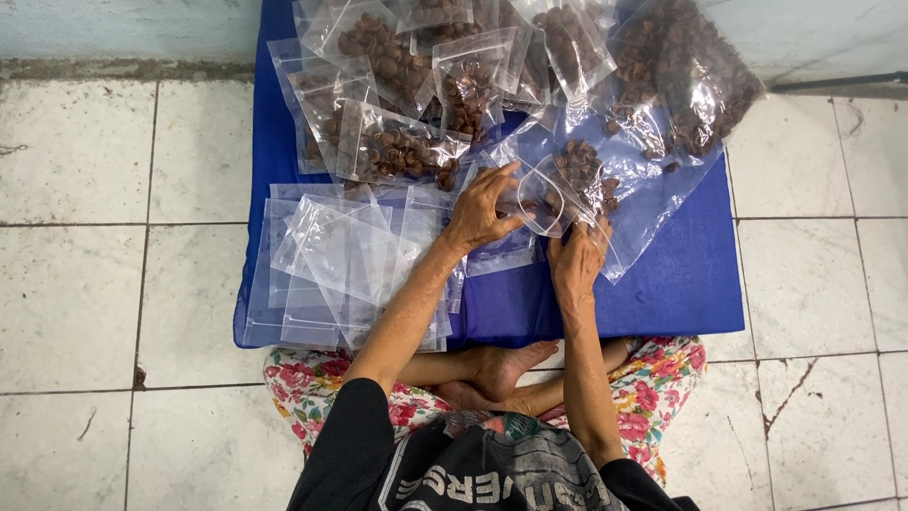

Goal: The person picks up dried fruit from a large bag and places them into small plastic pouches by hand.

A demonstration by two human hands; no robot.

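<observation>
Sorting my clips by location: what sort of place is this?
Probably a home floor used for hand packing, not a workshop. The person sits cross-legged on worn white tiles, working over a blue mat strewn with small clear bags, some filled with brown pieces.

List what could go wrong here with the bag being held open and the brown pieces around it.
1. The small clear bag is held open by both the left hand and right hand; brown pieces could miss its mouth and scatter on the blue mat.
2. The big open bag lies slack, so more may spill.
3. The empty bags lie loosely piled and could slide.
</observation>
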